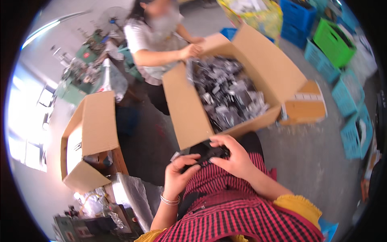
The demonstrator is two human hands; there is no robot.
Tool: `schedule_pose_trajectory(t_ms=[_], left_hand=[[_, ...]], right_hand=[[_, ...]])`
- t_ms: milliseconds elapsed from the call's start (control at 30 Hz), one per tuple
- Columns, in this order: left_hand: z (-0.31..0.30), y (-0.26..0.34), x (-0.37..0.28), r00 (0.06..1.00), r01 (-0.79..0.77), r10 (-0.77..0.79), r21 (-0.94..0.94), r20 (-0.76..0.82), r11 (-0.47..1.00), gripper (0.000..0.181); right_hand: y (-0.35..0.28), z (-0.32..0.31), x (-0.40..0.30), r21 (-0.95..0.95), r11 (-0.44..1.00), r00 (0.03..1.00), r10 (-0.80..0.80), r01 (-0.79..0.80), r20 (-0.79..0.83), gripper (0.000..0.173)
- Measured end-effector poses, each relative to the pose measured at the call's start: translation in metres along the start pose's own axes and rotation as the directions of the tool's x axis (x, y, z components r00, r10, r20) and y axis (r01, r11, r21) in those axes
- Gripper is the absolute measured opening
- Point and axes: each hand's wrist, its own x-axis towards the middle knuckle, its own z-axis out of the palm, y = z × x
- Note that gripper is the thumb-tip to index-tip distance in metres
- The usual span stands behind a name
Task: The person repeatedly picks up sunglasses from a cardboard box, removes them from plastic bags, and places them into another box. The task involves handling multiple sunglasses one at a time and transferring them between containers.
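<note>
Between my two hands is a small black item (208,155), blurred and partly covered by my fingers, so its exact kind is unclear. My left hand (180,174) grips its left end, thumb against fingers, with a bit of clear or white material sticking out near the fingertips. At the other end, my right hand (234,155) curls around the item. Both hands are above my lap, over a red-and-black checked apron (217,208). Just beyond them stands a large open cardboard box (252,125), filled with several dark pieces in clear plastic bags (228,90).
Across the box, a co-worker (154,45) rests both hands at its rim. A second open cardboard box (101,124) is on the left, near green machines (72,90). Blue and green plastic crates (335,44) line the right side. A yellow bag (263,18) stands behind.
</note>
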Motion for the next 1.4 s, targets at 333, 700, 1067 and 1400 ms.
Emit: schedule_pose_trajectory(t_ms=[333, 700, 1067, 1400], left_hand=[[0.018, 0.008, 0.01, 0.898, -0.231, 0.243, 0.077, -0.366, 0.97, 0.014], [0.0, 0.014, 0.027, 0.72, -0.195, 0.477, 0.513, -0.504, 0.836, 0.018], [-0.007, -0.036, 0.072, 0.953, 0.05, 0.108, -0.499, 0.284, 0.865, 0.015], [-0.023, -0.117, 0.05, 0.874, 0.435, -0.239, -0.9, 0.422, 0.001, 0.062]], right_hand=[[0.01, 0.02, -0.006, 0.172, 0.973, 0.983, 0.166, -0.151, -0.077, 0.047], [0.004, -0.017, 0.033, -0.364, 0.931, 0.936, -0.156, 0.032, -0.315, 0.034], [0.109, 0.023, 0.099, -0.053, 0.704, 0.664, 0.69, -0.709, 0.287, 0.046], [0.305, -0.061, 0.293, -0.985, 0.077, 0.974, 0.181, -0.153, -0.138, 0.032]])
